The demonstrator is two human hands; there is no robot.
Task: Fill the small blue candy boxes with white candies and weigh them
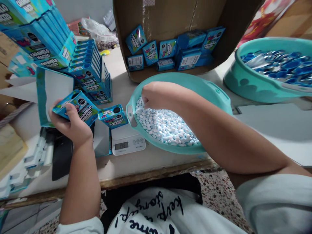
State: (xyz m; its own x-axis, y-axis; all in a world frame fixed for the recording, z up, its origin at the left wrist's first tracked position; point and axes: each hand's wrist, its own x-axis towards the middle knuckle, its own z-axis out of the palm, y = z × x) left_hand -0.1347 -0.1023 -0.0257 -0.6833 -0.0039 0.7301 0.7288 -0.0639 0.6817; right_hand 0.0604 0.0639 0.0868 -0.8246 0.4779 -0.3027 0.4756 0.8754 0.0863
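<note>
My left hand (pixel 74 125) is closed around a blue candy box (pixel 85 107) printed "Caramelo Macizo", held tilted above the left of the table. To its right, another blue candy box (pixel 114 121) stands on a white digital scale (pixel 131 148) with a lit display. My right hand (pixel 156 94) is over the left part of a turquoise basin (pixel 180 78), low by the small white and pale blue candies (pixel 168 126) inside it. Its fingers are curled in; the fingertips and anything in them are hidden from view.
Stacked blue candy boxes (pixel 90 68) rise at the back left, behind an open blue carton (pixel 40 100). A large cardboard box (pixel 168 19) holding several blue boxes lies behind the basin. A second turquoise basin (pixel 253 87) with blue wrapped pieces stands right. The table edge (pixel 146 172) runs before me.
</note>
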